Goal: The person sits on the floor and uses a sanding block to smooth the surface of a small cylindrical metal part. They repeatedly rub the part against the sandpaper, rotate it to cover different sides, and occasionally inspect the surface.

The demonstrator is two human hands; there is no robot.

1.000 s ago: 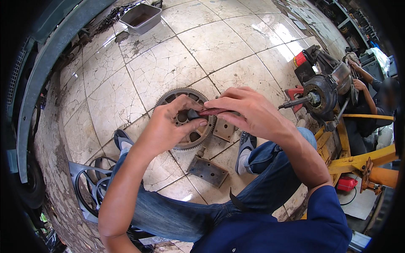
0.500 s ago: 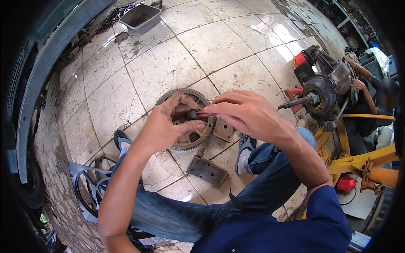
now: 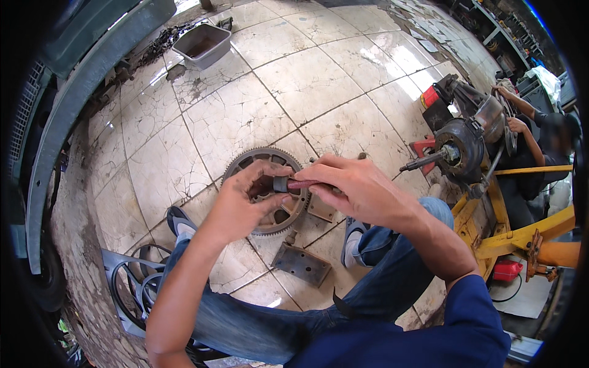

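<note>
Between the thumb and fingers of my left hand (image 3: 236, 199) is a short dark grey cylindrical sleeve (image 3: 280, 184). My right hand (image 3: 368, 189) pinches a reddish-brown folded strip (image 3: 303, 183), which looks like abrasive cloth. Its tip meets the right end of the sleeve; how far it reaches inside is hidden. Both hands are held above a toothed flywheel (image 3: 262, 154) lying flat on the floor, which they partly cover. Close to the flywheel are a drilled metal block (image 3: 302, 264) and a second metal block (image 3: 322, 209).
Tiled floor (image 3: 331, 80) surrounds my feet. A grey tub (image 3: 211, 56) of dark liquid stands far left. To the right, an axle assembly (image 3: 457, 147) sits near a red stand (image 3: 422, 146) and yellow frame (image 3: 521, 236). Another person's arm (image 3: 532, 140) works beside it.
My left fingers have opened around the sleeve, so more of it shows. The reddish strip stays at its right end, more visible between my hands. The whole view has shifted slightly.
</note>
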